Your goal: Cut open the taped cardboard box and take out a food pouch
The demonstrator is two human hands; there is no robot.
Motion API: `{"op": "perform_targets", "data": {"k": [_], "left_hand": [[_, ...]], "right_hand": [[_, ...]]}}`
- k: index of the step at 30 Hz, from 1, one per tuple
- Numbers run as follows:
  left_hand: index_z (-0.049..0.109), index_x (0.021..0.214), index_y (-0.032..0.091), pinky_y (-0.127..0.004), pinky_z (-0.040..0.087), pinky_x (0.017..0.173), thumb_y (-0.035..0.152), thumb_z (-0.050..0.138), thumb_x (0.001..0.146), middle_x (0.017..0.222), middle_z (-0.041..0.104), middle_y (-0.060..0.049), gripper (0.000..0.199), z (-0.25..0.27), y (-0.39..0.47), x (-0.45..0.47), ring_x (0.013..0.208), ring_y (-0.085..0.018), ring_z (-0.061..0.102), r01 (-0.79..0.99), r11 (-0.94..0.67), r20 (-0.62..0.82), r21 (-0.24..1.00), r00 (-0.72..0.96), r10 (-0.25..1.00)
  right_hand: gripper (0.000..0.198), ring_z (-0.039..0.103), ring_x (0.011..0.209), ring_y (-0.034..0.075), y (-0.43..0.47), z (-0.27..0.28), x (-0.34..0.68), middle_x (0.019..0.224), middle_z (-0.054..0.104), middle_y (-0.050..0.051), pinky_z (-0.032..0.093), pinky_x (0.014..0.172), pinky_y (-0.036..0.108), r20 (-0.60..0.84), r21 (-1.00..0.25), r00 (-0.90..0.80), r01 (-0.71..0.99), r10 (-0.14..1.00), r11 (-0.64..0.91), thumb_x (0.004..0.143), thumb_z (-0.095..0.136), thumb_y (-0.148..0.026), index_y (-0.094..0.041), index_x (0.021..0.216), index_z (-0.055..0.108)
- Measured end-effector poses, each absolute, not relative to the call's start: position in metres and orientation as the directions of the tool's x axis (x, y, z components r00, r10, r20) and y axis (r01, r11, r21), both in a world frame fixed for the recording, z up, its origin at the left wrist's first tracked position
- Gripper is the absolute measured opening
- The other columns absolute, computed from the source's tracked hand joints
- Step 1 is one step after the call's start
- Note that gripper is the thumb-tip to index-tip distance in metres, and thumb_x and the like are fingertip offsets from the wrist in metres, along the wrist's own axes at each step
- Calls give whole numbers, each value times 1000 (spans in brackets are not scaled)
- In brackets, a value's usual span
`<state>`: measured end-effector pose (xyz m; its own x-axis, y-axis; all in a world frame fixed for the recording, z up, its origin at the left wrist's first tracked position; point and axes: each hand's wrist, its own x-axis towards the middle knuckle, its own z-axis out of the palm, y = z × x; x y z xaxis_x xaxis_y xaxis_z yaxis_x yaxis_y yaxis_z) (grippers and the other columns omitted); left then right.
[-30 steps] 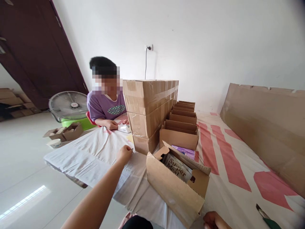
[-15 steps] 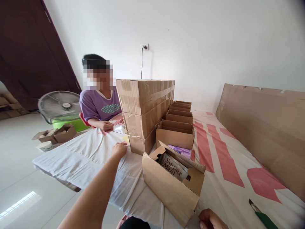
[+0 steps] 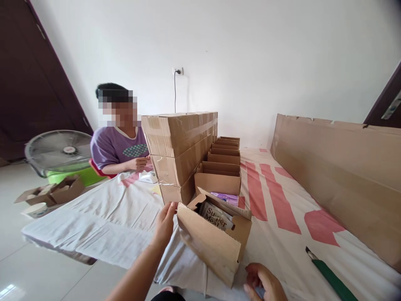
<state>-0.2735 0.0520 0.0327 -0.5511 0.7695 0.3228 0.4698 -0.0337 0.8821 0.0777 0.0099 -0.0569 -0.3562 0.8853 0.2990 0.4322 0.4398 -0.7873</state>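
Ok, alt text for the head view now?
Open cardboard box holding a "Su-per Meal" packet on a cloth-covered table, left hand by its left corner, right hand near its near end. Beyond stand stacked cartons; a green cutter lies at right.

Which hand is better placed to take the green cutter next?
Likely the right hand: it's nearer the green cutter, while the left hand is by the left corner of the nearest box.

"Su-per Meal" – dark lettering on the packet (image 3: pixel 214 217) inside the open carton (image 3: pixel 208 240).
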Motion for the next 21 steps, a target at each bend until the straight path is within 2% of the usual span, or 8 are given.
{"op": "perform_targets", "data": {"k": [3, 5, 7, 10, 12, 14, 18, 21], "left_hand": [[62, 115, 16, -35, 50, 93, 64, 14, 92, 117, 69, -9, 73, 34, 48, -247, 109, -26, 63, 306, -201, 322, 930, -421, 848], [61, 121, 16, -36, 46, 102, 68, 19, 90, 135, 60, -9, 73, 32, 39, -237, 123, -28, 56, 94, -294, 308, 951, -322, 895], [58, 128, 19, -37, 42, 107, 68, 40, 85, 143, 53, -8, 67, 30, 27, -232, 131, -31, 48, -43, -331, 311, 943, -245, 918], [49, 138, 26, -41, 37, 112, 55, 69, 74, 151, 44, -6, 73, 27, 9, -229, 136, -35, 41, -25, -328, 317, 944, -200, 927], [49, 139, 29, -42, 30, 117, 47, 73, 73, 155, 39, -4, 73, 26, 2, -227, 141, -34, 34, 13, -331, 326, 944, -204, 923], [48, 139, 30, -43, 24, 119, 44, 72, 76, 156, 37, -3, 69, 25, 0, -224, 144, -33, 30, 28, -345, 343, 938, -206, 916], [46, 141, 33, -45, 25, 119, 44, 72, 77, 156, 36, -1, 69, 21, 1, -221, 143, -34, 31, 26, -368, 366, 929, -203, 908], [49, 139, 33, -46, 25, 119, 45, 73, 75, 154, 40, -2, 69, 19, 1, -221, 143, -34, 32, 34, -370, 369, 928, -210, 905]], "right_hand": [[62, 70, 84, 22, 11, -60, 79, 106, 73, 12, 58, 77, 29, 284, -792, -390, 419, 876, 444, 67, 72, -30, -19, 126, 58], [71, 70, 90, 24, 11, -60, 80, 116, 70, 13, 58, 79, 30, 283, -807, -356, 414, 891, 422, 68, 72, -34, -17, 134, 53], [60, 70, 93, 23, 12, -51, 83, 116, 70, 14, 58, 79, 29, 308, -822, -285, 401, 908, 405, 79, 62, -41, -17, 134, 54], [42, 66, 105, 22, 21, -10, 91, 118, 69, 14, 54, 91, 31, 411, -808, -213, 366, 887, 462, 92, 45, -42, -19, 124, 60], [37, 65, 108, 23, 33, 34, 93, 116, 68, 12, 53, 92, 31, 477, -769, -202, 376, 855, 517, 94, 43, -42, -20, 116, 62], [35, 63, 109, 22, 47, 84, 86, 114, 68, 10, 51, 95, 32, 483, -741, -299, 361, 823, 566, 97, 38, -41, -21, 114, 62], [39, 65, 99, 17, 74, 161, 46, 108, 71, 5, 51, 88, 29, 250, -665, -704, 374, 665, 646, 100, 30, -35, -21, 106, 66], [38, 66, 103, 18, 89, 185, 9, 118, 70, 4, 52, 85, 29, -77, -400, -749, 628, 659, 667, 99, 32, -32, -22, 117, 64]]}}
